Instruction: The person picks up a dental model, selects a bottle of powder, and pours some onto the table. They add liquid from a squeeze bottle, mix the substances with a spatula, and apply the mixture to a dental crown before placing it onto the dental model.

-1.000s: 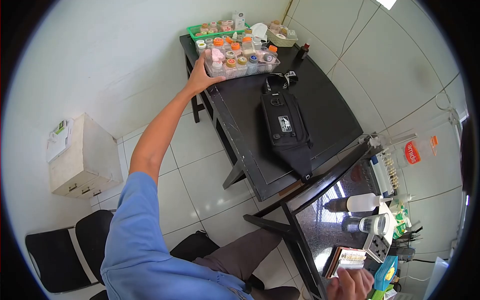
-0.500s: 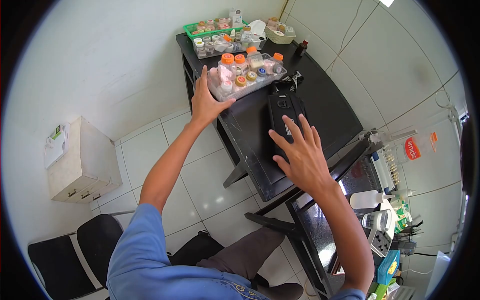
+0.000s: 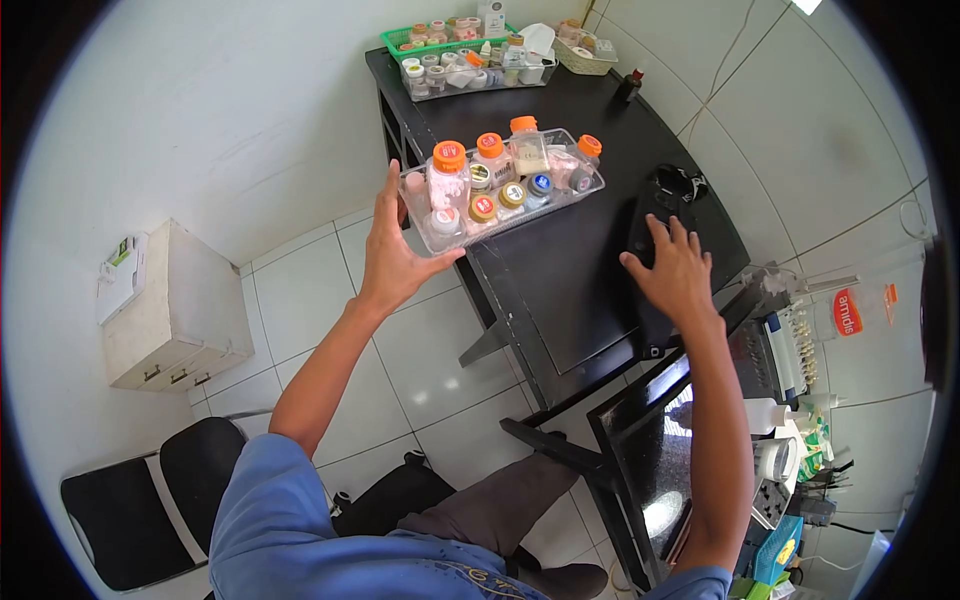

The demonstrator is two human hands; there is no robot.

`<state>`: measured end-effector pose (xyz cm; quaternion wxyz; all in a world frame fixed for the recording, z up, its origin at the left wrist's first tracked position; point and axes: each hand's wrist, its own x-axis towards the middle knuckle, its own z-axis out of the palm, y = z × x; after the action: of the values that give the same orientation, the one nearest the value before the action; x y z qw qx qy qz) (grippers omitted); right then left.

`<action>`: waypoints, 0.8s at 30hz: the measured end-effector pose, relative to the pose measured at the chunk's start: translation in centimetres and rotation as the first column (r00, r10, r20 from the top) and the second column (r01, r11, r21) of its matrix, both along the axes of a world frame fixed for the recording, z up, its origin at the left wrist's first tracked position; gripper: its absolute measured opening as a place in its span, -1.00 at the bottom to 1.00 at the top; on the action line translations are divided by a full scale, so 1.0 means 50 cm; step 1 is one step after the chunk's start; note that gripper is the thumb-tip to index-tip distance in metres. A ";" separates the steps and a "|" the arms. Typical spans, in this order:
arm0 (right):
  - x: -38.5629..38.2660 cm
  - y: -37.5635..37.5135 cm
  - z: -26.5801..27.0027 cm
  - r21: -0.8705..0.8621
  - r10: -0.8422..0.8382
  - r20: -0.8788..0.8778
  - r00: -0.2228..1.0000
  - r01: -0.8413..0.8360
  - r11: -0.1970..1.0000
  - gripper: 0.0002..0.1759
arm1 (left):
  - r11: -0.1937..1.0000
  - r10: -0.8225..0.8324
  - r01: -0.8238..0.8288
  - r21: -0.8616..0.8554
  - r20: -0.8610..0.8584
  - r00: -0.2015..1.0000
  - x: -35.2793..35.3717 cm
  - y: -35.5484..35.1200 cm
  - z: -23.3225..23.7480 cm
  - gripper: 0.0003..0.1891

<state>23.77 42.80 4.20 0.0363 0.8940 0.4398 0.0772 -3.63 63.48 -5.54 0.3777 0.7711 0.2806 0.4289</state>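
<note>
Clasps the clear tray (image 3: 510,223) by its left end with the left hand (image 3: 390,255), thumb at the near corner, fingers round the far one! Has it at the left side of the black table (image 3: 550,300), apparently jutting past the edge; no telling from here whether resting or raised. Holds the right hand (image 3: 680,275) out flat, fingers spread, apparently nothing in it, over the black bag (image 3: 652,320), with contact impossible to judge. Calls for care now: with just one end held, could let the other end dip, slide the orange-capped bottles (image 3: 450,182) together and topple a tall one over the low rim. Might even spill onto the tiled floor (image 3: 400,380), if tilted outward. On to the lettering: reads "amidis", clear as day, on the red-orange label of the bottle (image 3: 848,312) over by the wall. Offers only tiny marks on the orange caps and the gold lids (image 3: 512,196), too small to make out; likewise on the white box (image 3: 491,20) at the back.
</note>
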 end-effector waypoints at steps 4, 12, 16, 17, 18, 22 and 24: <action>0.029 0.005 0.035 0.309 0.169 0.076 0.983 -0.185 0.933 -0.35 | 0.999 -0.032 0.032 -0.017 0.004 0.999 -0.024 -0.030 0.002 0.41; -0.015 0.062 0.122 0.519 0.397 -0.110 0.911 -0.288 0.805 -0.78 | 0.997 -0.081 0.081 -0.011 0.000 0.997 -0.055 -0.062 -0.004 0.44; 0.001 0.066 0.117 0.500 0.377 -0.193 0.906 -0.240 0.832 -0.78 | 0.995 -0.096 0.096 -0.042 0.001 0.995 -0.059 -0.065 -0.007 0.44; 0.007 0.065 0.113 0.499 0.368 -0.194 0.909 -0.232 0.835 -0.78 | 0.994 -0.103 0.103 -0.047 0.011 0.995 -0.058 -0.064 -0.008 0.44; 0.015 0.064 0.107 0.522 0.379 -0.189 0.906 -0.234 0.820 -0.77 | 0.992 -0.114 0.115 -0.048 0.013 0.993 -0.056 -0.062 -0.009 0.44; 0.025 0.055 0.096 0.563 0.390 -0.233 0.891 -0.203 0.801 -0.74 | 0.986 -0.138 0.143 -0.081 0.055 0.989 -0.053 -0.057 -0.014 0.43; 0.031 0.056 0.082 0.568 0.406 -0.223 0.886 -0.221 0.793 -0.73 | 0.991 -0.126 0.127 -0.047 0.036 0.991 -0.054 -0.053 -0.013 0.43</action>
<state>25.33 45.61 8.31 -0.2986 0.7819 0.5452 0.0476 -6.35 60.81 -6.21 0.4277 0.7706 0.2354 0.4098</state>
